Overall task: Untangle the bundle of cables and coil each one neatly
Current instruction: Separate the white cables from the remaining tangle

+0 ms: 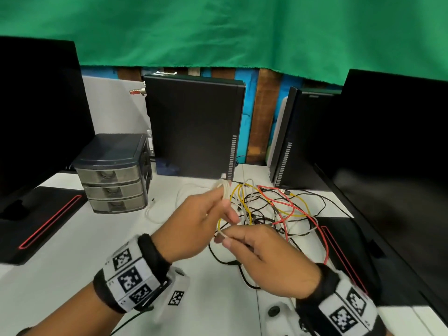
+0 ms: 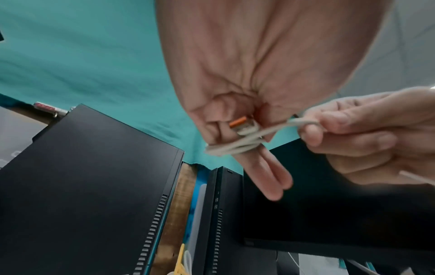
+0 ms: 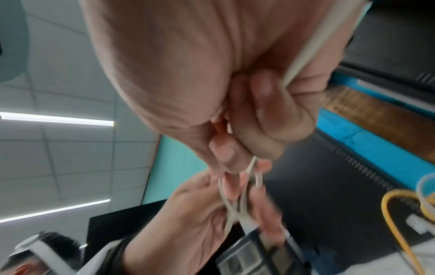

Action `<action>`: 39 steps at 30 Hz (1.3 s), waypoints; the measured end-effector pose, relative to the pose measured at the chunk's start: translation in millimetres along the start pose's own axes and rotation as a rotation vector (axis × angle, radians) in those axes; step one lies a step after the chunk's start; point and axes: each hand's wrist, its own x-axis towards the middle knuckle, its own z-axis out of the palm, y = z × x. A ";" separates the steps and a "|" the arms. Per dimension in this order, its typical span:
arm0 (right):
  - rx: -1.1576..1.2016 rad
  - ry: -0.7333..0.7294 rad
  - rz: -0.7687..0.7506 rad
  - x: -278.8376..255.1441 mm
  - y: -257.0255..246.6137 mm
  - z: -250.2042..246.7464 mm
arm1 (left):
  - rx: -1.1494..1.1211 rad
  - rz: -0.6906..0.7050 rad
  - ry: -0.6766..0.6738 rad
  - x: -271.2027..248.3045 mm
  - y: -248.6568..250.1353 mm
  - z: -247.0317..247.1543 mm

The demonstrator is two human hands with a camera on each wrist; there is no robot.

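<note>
Head view: left hand (image 1: 194, 221) holds white cable (image 1: 224, 190) loops wound round its fingers, above the cable tangle (image 1: 274, 212) on the desk (image 1: 72, 263); right hand (image 1: 269, 255) pinches the strand.
Left wrist view: orange-tipped plug (image 2: 238, 121) tucked in the curled fingers (image 2: 270, 178).
Right wrist view: pretty blurry, right fingers (image 3: 263, 104) curled round the cable.

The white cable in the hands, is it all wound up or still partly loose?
Partly wound. The white cable loops several times around the left hand fingers, while the right hand pinches a loose stretch.
</note>
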 end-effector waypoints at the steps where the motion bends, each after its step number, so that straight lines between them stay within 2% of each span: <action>1: -0.014 -0.005 -0.001 -1.6 -1.0 -7.3 | 0.147 0.046 -0.044 -1.7 -3.2 0.6; 3: -0.010 0.038 0.022 -4.2 2.2 -24.7 | 0.348 0.087 -0.118 -3.3 -6.2 -0.3; 5: 0.019 0.120 0.051 -6.2 9.9 -40.2 | 0.324 0.051 -0.214 -4.0 -6.2 -3.0; 8: 0.000 0.266 0.074 -4.0 27.9 -50.4 | 0.031 -0.081 -0.413 -4.8 -0.3 -5.9; 11: -0.005 0.431 0.070 1.1 46.6 -49.6 | -0.311 -0.171 -0.465 -2.8 8.5 -12.9; 14: -0.018 0.464 0.071 6.6 58.0 -35.1 | -0.597 -0.185 -0.390 0.8 16.1 -20.7; 18: -0.033 0.347 0.058 14.5 59.6 6.5 | -0.921 -0.251 -0.165 5.1 14.1 -15.2; 21: -0.098 0.301 0.056 15.1 57.3 32.6 | -1.012 -0.298 0.053 8.7 9.9 -11.6; 24: -0.176 0.171 0.074 9.5 52.1 51.7 | -1.066 -0.302 0.258 14.6 4.1 -22.6; 27: -0.215 0.097 0.029 5.3 41.4 60.5 | -0.924 -0.254 0.409 18.0 1.9 -36.0; 30: -0.188 0.089 -0.026 5.0 28.1 54.3 | -0.673 -0.245 0.463 16.5 -2.3 -34.7; 34: -0.173 0.090 -0.118 0.5 7.7 36.3 | -0.357 -0.217 0.376 16.3 -3.6 -25.9; 37: -0.098 0.167 -0.134 -0.3 -2.7 12.6 | -0.015 -0.063 0.323 12.6 -5.5 -23.1; 39: -0.041 0.214 -0.116 -1.1 -5.5 -3.4 | 0.198 0.019 0.229 7.2 -14.4 -17.1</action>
